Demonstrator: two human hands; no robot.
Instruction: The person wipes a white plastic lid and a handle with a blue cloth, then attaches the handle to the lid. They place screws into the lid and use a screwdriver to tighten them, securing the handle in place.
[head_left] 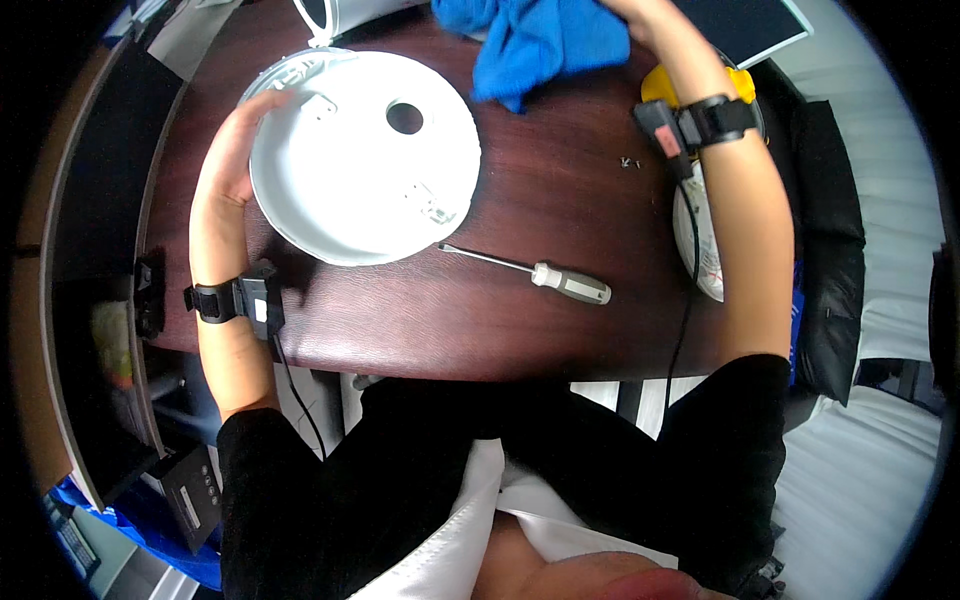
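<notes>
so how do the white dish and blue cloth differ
The dish is white; the cloth is blue. The dish is round with a hole in it, while the cloth is crumpled and irregular. The left hand holds the dish's rim; the right hand, partly out of view, is at the cloth.

Wide fisheye view from our head, facing down
We look from close above onto the brown desk (380,325), past our bare forearms (755,240), our lap (440,405) below, straight edges bending toward the dark rim.
</notes>
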